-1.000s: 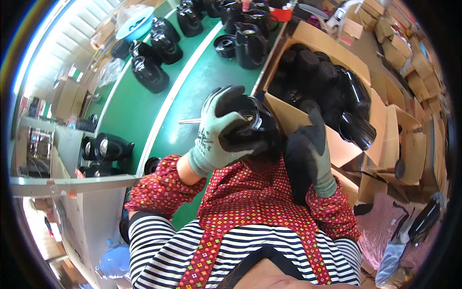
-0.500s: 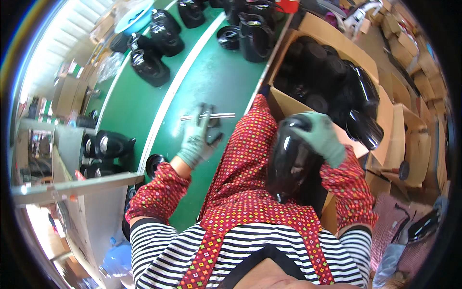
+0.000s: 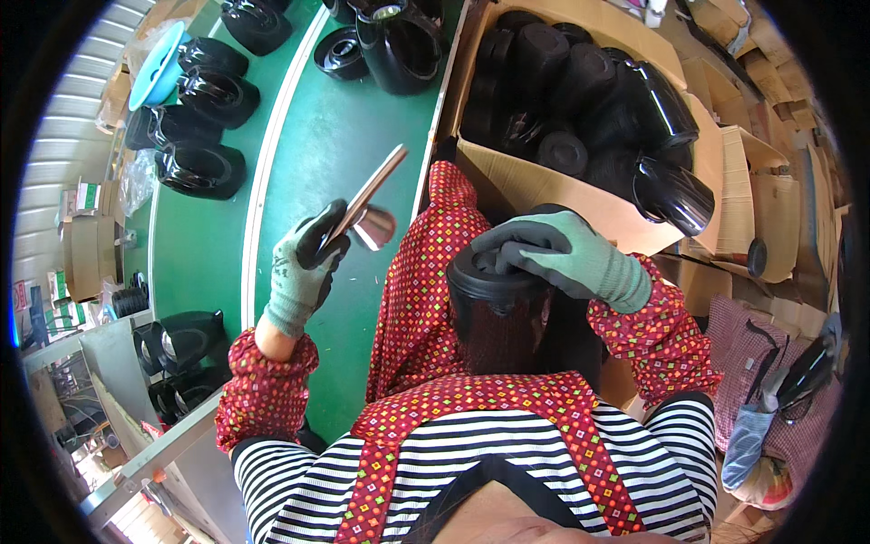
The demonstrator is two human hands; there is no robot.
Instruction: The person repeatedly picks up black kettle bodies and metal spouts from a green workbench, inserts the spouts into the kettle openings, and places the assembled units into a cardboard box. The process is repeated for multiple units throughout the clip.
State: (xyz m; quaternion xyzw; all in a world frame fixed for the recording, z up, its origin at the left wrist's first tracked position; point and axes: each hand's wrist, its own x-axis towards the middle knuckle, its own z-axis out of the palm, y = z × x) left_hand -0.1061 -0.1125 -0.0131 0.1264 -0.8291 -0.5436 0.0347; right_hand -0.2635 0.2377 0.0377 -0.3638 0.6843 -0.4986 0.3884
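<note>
My left hand (image 3: 308,261), in a grey-green dark-palmed glove, is closed around a T-shaped metal tool (image 3: 372,186), a straight bar with a flared cup-like end, raised above the green bench. A glossy black jug-like vessel (image 3: 498,322) stands on my lap, its round ribbed end upward. My right hand (image 3: 566,258), gloved the same way, lies over that end, with bent fingers at the raised middle of the round cap (image 3: 480,270). What those fingers pinch is partly hidden by the hand.
To my right, an open cardboard box (image 3: 535,172) holds several black vessels. Along the green bench (image 3: 304,154) stand more black jugs (image 3: 394,50) and a loose round black part (image 3: 342,53). A blue basin (image 3: 159,68) sits at the far left. A metal-edged frame (image 3: 149,458) lies near left.
The vessel has been tipped so its round end faces up, and my right hand has moved onto that end. My left hand has lifted and turned the metal tool. The view has shifted.
</note>
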